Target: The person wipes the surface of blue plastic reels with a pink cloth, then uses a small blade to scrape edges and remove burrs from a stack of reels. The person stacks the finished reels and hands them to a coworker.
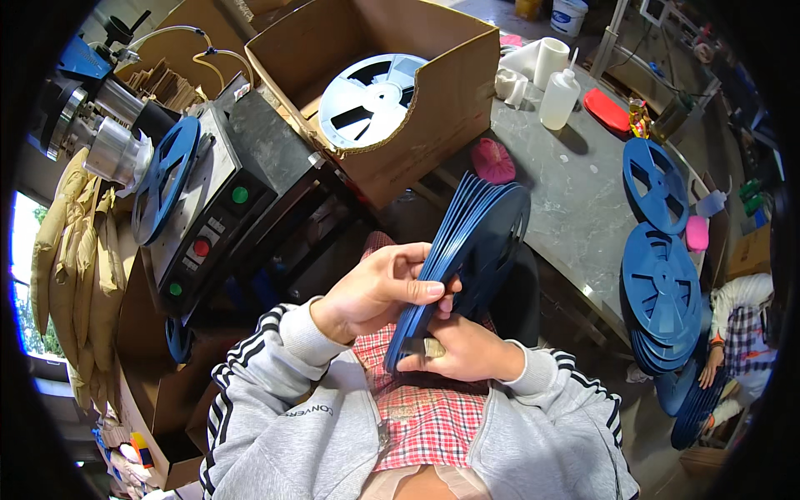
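Observation:
Several blue plastic reels (487, 217), stacked face to face and tilted on edge, are held in front of my body. My left hand (375, 287) grips the stack from the left, its thumb lying across the rims and its fingertips showing past them. Lower down, my right hand (471, 346) is closed on the near end of the same stack, with its thumb side at the rims. A small beige patch shows beside the right hand's fingers; I cannot make out what it is. The reels hide part of both hands.
A cardboard box (433, 167) holding a white reel (371, 100) stands ahead. Left is a machine (225, 200) with a blue reel (167, 179) on it. On the grey table (567, 208) are a squeeze bottle (558, 100) and more blue reels (662, 283). A co-worker (742, 333) is at right.

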A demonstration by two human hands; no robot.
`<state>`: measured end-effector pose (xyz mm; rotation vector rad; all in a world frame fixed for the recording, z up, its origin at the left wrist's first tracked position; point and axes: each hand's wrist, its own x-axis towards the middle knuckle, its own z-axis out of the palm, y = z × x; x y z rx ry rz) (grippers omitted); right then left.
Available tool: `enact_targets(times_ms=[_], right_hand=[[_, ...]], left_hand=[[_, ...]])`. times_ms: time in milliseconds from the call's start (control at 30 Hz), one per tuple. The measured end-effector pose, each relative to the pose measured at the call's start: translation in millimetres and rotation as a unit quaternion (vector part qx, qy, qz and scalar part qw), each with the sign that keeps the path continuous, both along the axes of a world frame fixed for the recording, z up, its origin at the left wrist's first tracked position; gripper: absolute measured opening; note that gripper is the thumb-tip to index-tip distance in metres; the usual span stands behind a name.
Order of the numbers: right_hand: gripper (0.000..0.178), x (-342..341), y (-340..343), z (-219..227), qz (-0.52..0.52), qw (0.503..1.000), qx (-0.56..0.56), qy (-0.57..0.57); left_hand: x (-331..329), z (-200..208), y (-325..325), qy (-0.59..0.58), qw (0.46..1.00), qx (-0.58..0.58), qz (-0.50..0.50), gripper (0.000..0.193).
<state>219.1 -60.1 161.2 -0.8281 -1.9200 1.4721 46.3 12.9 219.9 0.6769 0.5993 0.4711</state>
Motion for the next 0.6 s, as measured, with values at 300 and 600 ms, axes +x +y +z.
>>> enact_targets(times_ms=[300,600], right_hand=[[0.044,25,9,46,-0.175,0.872,0.451,-0.08],[0.066,38,64,8,-0.285,0.871,0.393,-0.076]], left_hand=[[-21,-6,-21,0.049,0.993,0.094,0.047,0.048],[-45,4,-47,0.107,0.986,0.104,0.071,0.068]])
